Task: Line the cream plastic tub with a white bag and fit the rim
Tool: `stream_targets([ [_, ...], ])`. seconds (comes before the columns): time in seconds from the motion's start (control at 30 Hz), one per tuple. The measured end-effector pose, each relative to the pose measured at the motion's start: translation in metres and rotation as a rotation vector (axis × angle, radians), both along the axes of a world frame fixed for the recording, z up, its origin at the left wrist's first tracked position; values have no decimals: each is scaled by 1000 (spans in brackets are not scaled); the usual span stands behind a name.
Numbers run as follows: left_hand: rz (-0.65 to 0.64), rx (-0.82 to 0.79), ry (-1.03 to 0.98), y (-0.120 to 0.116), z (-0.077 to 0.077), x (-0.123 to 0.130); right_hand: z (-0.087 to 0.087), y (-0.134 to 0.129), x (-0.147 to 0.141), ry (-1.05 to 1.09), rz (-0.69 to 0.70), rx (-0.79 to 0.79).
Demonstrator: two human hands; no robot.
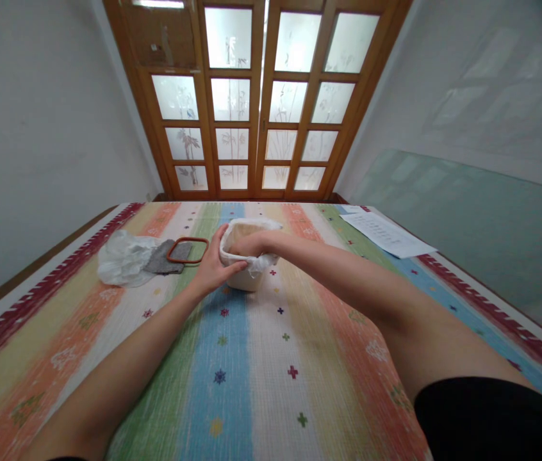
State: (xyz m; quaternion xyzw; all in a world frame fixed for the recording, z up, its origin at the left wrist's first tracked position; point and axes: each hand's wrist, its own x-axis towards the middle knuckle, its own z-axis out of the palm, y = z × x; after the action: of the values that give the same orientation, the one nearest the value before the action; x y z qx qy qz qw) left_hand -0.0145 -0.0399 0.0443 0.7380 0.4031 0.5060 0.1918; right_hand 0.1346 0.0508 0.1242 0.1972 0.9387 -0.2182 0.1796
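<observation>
A small cream bin [245, 280] stands upright in the middle of the striped cloth, with a thin white plastic bag [265, 261] lining it and folded over its rim. My left hand [216, 261] grips the bin's left side, its thumb across the near rim and its fingers round the far left edge. Inside the opening is my right hand [246, 246], reaching down from the right; its fingers are hidden by the wall and liner. Left of the bin lies a brown rounded ring frame [188, 261], partly over a folded grey cloth [158, 258].
A crumpled white plastic bag [125, 259] lies at the left beside the grey cloth. Printed paper [386, 234] rests at the far right. The colourful striped tablecloth [232, 397] covers the bed-sized surface. Behind are wood-framed glass doors [256, 141]; a greenish glass panel [473, 218] stands along the right wall.
</observation>
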Motion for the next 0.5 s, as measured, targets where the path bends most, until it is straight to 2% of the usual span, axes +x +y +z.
stream_targets([
  [0.13,-12,-23,-6,-1,0,1,23,-1,8,54,40,-8],
  [0.23,-18,-35,-16,-1,0,1,34,-3,11,137,72,-40],
  [0.33,-14,-42,-18,-1,-2,1,33,-4,13,215,101,-69],
  [0.5,-8,-27,-19,2,-4,-2,16,2,11,221,186,-93],
])
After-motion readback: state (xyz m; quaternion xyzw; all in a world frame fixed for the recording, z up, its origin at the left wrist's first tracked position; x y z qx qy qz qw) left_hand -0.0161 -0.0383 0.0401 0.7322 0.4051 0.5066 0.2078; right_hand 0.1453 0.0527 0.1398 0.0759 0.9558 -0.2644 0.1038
